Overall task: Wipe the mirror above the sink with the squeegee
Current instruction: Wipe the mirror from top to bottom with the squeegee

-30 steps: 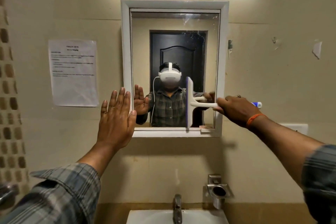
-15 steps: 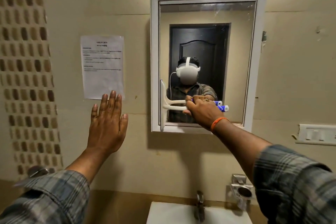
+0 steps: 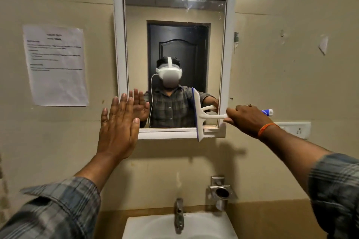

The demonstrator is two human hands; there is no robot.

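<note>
The right hand (image 3: 246, 120) gripped the squeegee (image 3: 199, 114) handle; its blade stood upright against the mirror (image 3: 174, 44), lower right. The left hand (image 3: 118, 128) was spread flat, empty, lower left of the frame.

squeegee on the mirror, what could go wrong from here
The squeegee blade stands upright with its lower end overhanging the mirror frame's bottom edge, so it may catch there and skip. The right hand grips far out on the handle, so pressure could be uneven and leave streaks. The open left hand near the frame's corner could smudge the glass.
</note>
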